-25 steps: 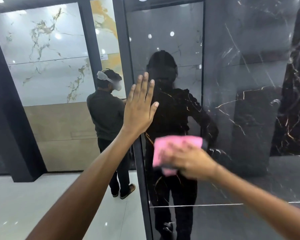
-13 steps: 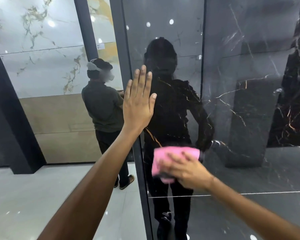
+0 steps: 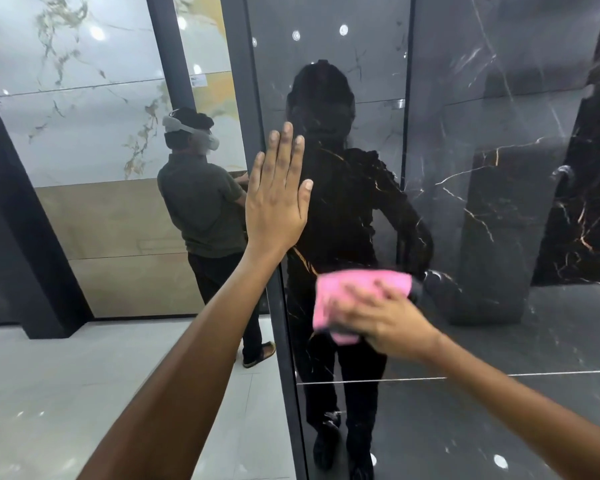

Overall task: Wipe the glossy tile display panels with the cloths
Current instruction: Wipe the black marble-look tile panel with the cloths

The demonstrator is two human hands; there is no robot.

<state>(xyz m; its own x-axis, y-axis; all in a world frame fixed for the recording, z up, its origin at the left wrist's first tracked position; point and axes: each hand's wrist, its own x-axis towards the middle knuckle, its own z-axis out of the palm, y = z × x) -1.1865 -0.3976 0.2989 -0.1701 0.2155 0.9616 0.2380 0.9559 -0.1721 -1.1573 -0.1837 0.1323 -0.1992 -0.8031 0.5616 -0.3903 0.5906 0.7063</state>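
At the far left a white marble panel [image 3: 70, 84] with grey-gold veins stands above a beige panel [image 3: 118, 244], with pale floor tiles [image 3: 49, 393] below. In front of them a second person [image 3: 201, 209] in a dark green shirt and a grey headset faces away, standing near the left edge of the black display.

The left hand [image 3: 278, 195] lies flat on the dark frame [image 3: 243, 81] at the left edge of the black tile panel [image 3: 499, 202], fingers straight and together, thumb out to the right, gripping nothing. Its bare forearm runs down to the bottom-left corner of the view.

To the right, lower on the same glossy black panel, the pink cloth [image 3: 347, 292] is spread against the surface just left of the panel's middle, above a thin horizontal joint [image 3: 499, 375]. The right hand [image 3: 388, 317] presses on the cloth with its fingers spread over it; the hand is motion-blurred, so whether the fingers curl round the cloth's lower edge is hard to say. The panel reflects a dark silhouette of the wearer and ceiling lights, and gold-white veins cross its right half.
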